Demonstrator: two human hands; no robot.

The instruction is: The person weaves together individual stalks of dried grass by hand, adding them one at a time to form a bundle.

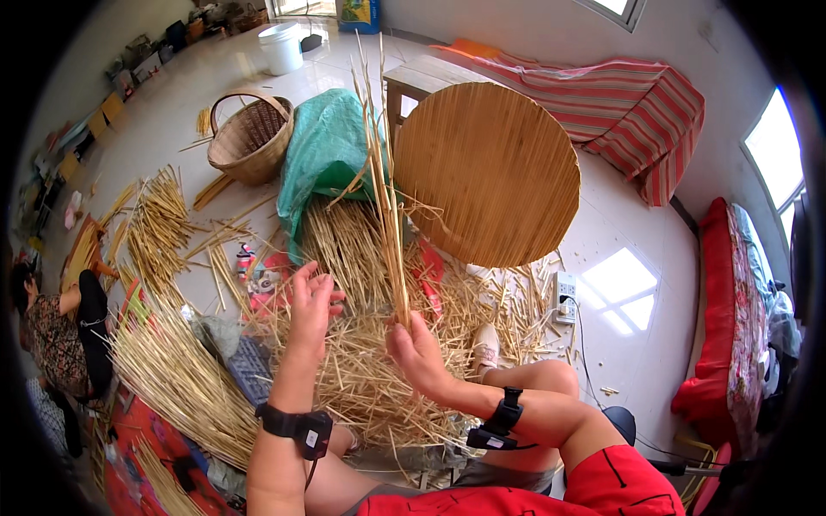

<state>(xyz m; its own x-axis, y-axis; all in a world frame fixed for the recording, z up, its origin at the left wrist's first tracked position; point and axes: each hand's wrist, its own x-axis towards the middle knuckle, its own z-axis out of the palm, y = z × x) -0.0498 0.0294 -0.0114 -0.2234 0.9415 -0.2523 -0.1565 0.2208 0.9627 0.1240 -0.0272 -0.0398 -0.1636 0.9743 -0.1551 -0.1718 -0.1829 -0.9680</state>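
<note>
A thin bundle of dry straw stalks (pixel 391 224) stands nearly upright in my right hand (pixel 416 351), which grips its lower end. Its tips reach high, crossing in front of a green woven sack (pixel 320 142). To the left, my left hand (pixel 313 303) is raised with its fingers apart and slightly curled, nothing in it. More straw (pixel 348 245) spills from the mouth of the sack, just beyond my hands. Beneath them, loose cut straw (pixel 370 387) lies in a thick heap around my legs. Both my wrists wear black straps with small boxes.
A large round straw-coloured board (pixel 488 176) leans by a wooden bench (pixel 422 73). A wicker basket (pixel 251 142) and white bucket (pixel 281 49) stand farther off. Long straw (pixel 176 370) lies left, near another person (pixel 60 327). A power strip (pixel 564 297) with a cord is at right.
</note>
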